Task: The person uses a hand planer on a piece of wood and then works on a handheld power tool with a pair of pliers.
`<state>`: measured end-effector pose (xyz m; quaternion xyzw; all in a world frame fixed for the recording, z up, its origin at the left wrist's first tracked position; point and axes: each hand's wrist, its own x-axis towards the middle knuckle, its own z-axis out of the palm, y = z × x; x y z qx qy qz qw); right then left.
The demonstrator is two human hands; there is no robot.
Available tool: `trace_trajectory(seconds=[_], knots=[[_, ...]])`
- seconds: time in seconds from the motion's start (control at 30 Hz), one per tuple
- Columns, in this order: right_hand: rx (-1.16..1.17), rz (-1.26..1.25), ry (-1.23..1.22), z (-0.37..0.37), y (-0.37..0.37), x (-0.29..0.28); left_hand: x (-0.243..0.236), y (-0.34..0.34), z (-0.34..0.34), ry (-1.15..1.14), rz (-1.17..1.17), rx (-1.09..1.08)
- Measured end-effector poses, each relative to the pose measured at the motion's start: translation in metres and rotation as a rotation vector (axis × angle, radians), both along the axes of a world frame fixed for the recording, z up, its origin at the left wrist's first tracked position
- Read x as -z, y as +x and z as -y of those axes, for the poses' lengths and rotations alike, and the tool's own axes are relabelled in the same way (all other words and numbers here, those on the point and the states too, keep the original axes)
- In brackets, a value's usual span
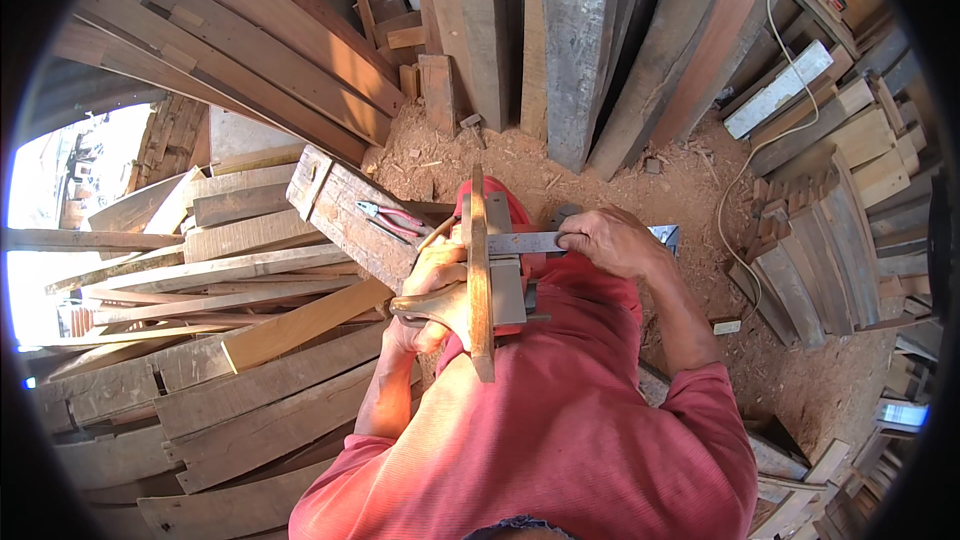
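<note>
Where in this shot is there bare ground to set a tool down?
Bare sawdust ground lies right of the right hand, short of the stacked offcuts, and another patch below the leaning planks. The left hand's side is crowded: beam with pliers, plank pile.

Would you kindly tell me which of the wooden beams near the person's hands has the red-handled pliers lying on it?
The thick grey weathered beam just beyond the left hand: the pliers lie on its top face, unlike the bare planks stacked to its left.
</note>
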<state>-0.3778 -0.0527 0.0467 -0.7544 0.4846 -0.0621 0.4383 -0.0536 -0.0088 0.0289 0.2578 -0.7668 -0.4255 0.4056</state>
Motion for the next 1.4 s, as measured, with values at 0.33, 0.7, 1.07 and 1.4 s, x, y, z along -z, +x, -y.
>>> trace_trajectory(seconds=[0.33,0.7,1.07,1.4], knots=[[0.015,0.038,-0.039,0.0,0.0,0.002,0.0,0.001,0.002,-0.013,-0.003,0.007],[0.01,0.039,-0.04,0.0,0.0,0.0,0.002,0.004,0.002,-0.024,-0.005,-0.001],[0.012,0.056,-0.02,0.0,0.003,0.007,-0.001,0.004,0.001,-0.029,-0.005,-0.011],[0.006,0.037,0.009,0.001,0.003,0.001,0.001,0.005,0.0,-0.014,-0.004,-0.027]])
